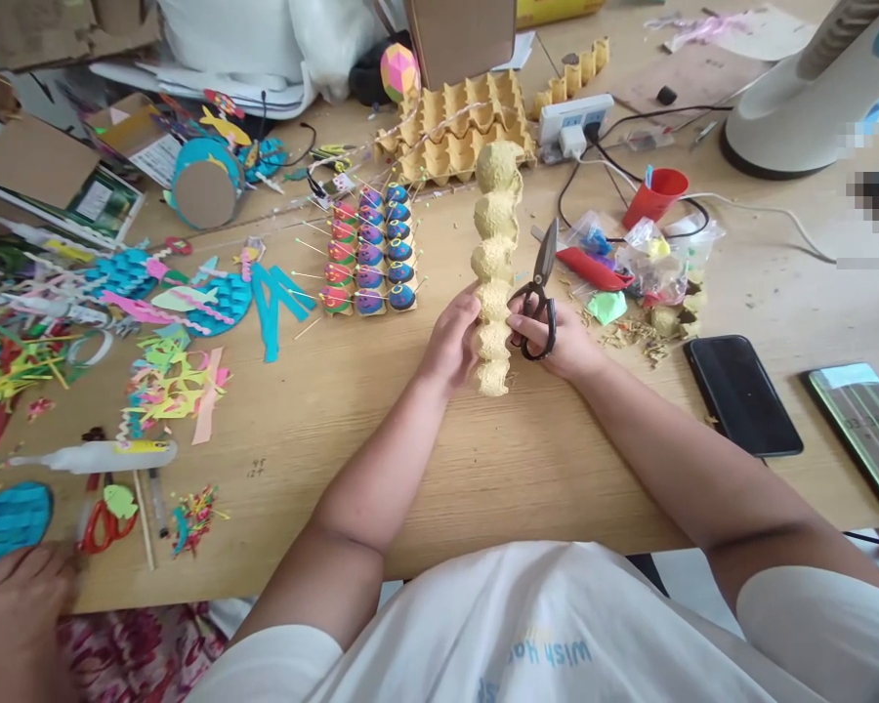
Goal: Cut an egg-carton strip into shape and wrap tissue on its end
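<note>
A cut strip of yellow egg carton, with several bumps in a row, stands lengthwise away from me above the table. My left hand is closed on its left edge near the lower end. My right hand has its fingers through the handles of black-handled scissors, whose blades point up and away. The thumb side of that hand also touches the strip's right edge. Left of the strip sit painted egg-carton rows in red, purple and blue, with pins stuck out of them.
Behind lie uncut egg trays and a power strip with cables. To the right are a red cup, plastic bags, carton scraps and two phones, one a black phone. Paper cuttings and another person's hand are at left.
</note>
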Motion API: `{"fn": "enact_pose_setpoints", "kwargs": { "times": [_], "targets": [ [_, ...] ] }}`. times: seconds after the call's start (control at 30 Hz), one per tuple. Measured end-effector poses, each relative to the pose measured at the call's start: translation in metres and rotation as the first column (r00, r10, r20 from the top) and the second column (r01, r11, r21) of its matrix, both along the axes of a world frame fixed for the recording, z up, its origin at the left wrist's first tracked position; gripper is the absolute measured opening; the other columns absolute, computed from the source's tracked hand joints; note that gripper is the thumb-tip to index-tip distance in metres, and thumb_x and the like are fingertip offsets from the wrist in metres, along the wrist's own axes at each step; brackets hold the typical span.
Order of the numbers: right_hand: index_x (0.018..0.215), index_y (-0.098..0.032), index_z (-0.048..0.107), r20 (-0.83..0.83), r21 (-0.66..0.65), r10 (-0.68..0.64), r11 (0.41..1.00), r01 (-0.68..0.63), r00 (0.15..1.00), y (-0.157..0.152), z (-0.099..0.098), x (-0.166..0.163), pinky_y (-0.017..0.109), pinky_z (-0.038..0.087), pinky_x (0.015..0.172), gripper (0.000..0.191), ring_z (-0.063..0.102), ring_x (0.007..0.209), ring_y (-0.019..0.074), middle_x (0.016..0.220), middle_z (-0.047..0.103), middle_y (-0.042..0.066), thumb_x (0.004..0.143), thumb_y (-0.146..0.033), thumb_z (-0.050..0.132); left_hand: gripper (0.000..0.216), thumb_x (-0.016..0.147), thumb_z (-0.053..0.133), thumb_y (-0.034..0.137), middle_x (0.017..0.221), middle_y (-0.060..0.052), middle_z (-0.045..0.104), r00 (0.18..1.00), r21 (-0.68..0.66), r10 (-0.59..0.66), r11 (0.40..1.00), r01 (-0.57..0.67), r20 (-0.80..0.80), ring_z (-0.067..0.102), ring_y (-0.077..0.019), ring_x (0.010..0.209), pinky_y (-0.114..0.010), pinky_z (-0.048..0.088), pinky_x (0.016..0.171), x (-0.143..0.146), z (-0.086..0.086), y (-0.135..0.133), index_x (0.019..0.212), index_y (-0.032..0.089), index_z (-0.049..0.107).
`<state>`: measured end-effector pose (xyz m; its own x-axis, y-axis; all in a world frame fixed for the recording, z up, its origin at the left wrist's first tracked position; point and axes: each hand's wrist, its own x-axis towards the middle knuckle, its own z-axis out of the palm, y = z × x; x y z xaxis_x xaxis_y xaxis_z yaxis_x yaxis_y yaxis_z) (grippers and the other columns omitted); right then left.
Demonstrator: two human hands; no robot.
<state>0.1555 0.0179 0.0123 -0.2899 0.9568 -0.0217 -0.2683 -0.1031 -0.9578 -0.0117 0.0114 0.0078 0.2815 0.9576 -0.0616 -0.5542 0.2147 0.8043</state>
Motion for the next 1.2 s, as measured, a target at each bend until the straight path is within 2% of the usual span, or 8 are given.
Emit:
{"fn": "enact_pose_setpoints", "kwargs": {
  "times": [0.17, 0.33, 0.5, 0.67, 0.8, 1.0, 1.13, 1.2],
  "targets": [
    [0.088, -0.023, 0.066, 0.140, 0.133, -0.026, 0.991, 0.007, 0.990, 0.002, -0.001, 0.001, 0.031, 0.048, 0.064, 0.056, 0.059, 0.069, 0.0144, 0.077, 0.065, 0.000, 0.079, -0.073, 0.087, 0.059, 0.085, 0.085, 0.058, 0.124, -0.004, 0.080, 0.989, 0.165, 0.145, 0.976, -0.145, 0.014, 0.072, -0.0300, 0.135, -0.039, 0.060, 0.108, -0.004, -0.003, 0.007, 0.135, 0.029, 0.074],
    [0.090, -0.026, 0.063, 0.282, 0.272, -0.179, 0.957, 0.100, 0.943, -0.003, -0.001, 0.001, 0.034, 0.044, 0.065, 0.060, 0.053, 0.069, 0.0170, 0.076, 0.060, 0.000, 0.080, -0.082, 0.081, 0.059, 0.091, 0.081, 0.062, 0.130, -0.003, 0.079, 0.966, 0.191, 0.257, 0.951, -0.245, -0.038, 0.071, -0.0255, 0.134, -0.037, 0.055, 0.116, -0.007, -0.007, 0.014, 0.141, 0.032, 0.071],
    [0.084, -0.026, 0.055, 0.507, 0.435, -0.336, 0.895, 0.101, 0.793, -0.003, -0.002, 0.002, 0.035, 0.039, 0.068, 0.058, 0.050, 0.072, 0.0193, 0.077, 0.057, 0.001, 0.085, -0.082, 0.072, 0.063, 0.085, 0.086, 0.064, 0.129, -0.002, 0.079, 0.954, 0.224, 0.295, 0.935, -0.275, -0.057, 0.072, -0.0237, 0.131, -0.036, 0.056, 0.114, -0.008, -0.010, 0.015, 0.140, 0.035, 0.071],
    [0.072, -0.026, 0.041, 0.667, 0.441, -0.319, 0.897, -0.012, 0.673, -0.004, 0.000, 0.002, 0.034, 0.031, 0.066, 0.054, 0.045, 0.069, 0.0179, 0.069, 0.050, 0.001, 0.091, -0.071, 0.065, 0.072, 0.080, 0.089, 0.066, 0.135, -0.003, 0.077, 0.925, 0.263, 0.359, 0.911, -0.319, -0.123, 0.072, -0.0232, 0.132, -0.032, 0.059, 0.107, -0.010, -0.013, 0.016, 0.143, 0.038, 0.068],
    [0.070, -0.026, 0.040, 0.717, 0.403, -0.305, 0.915, -0.015, 0.627, -0.007, 0.004, 0.001, 0.033, 0.028, 0.064, 0.052, 0.043, 0.067, 0.0172, 0.067, 0.051, 0.001, 0.094, -0.066, 0.062, 0.074, 0.077, 0.092, 0.067, 0.135, -0.005, 0.077, 0.881, 0.337, 0.450, 0.860, -0.383, -0.148, 0.072, -0.0234, 0.131, -0.031, 0.059, 0.104, -0.008, -0.016, 0.017, 0.139, 0.035, 0.069],
    [0.071, -0.026, 0.041, 0.757, 0.451, -0.366, 0.892, -0.026, 0.542, -0.011, 0.011, 0.001, 0.033, 0.028, 0.065, 0.047, 0.047, 0.071, 0.0188, 0.075, 0.059, 0.005, 0.093, -0.060, 0.064, 0.080, 0.077, 0.090, 0.073, 0.142, -0.007, 0.073, 0.778, 0.458, 0.601, 0.752, -0.474, -0.181, 0.070, -0.0234, 0.136, -0.033, 0.056, 0.114, -0.003, -0.022, 0.014, 0.142, 0.033, 0.064],
    [0.073, -0.025, 0.039, 0.760, 0.483, -0.385, 0.873, -0.059, 0.524, -0.012, 0.010, 0.000, 0.033, 0.027, 0.066, 0.046, 0.045, 0.070, 0.0186, 0.077, 0.059, 0.006, 0.094, -0.060, 0.062, 0.078, 0.081, 0.085, 0.077, 0.144, -0.009, 0.071, 0.690, 0.570, 0.693, 0.659, -0.490, -0.208, 0.071, -0.0233, 0.135, -0.034, 0.055, 0.116, -0.001, -0.024, 0.010, 0.141, 0.033, 0.060],
    [0.074, -0.025, 0.039, 0.757, 0.492, -0.384, 0.867, -0.075, 0.530, -0.012, 0.009, 0.000, 0.033, 0.026, 0.066, 0.046, 0.044, 0.070, 0.0183, 0.077, 0.058, 0.006, 0.095, -0.061, 0.061, 0.074, 0.083, 0.084, 0.076, 0.140, -0.008, 0.072, 0.678, 0.600, 0.707, 0.637, -0.484, -0.204, 0.072, -0.0227, 0.132, -0.035, 0.055, 0.116, -0.001, -0.024, 0.008, 0.136, 0.032, 0.058]
  ]
}}
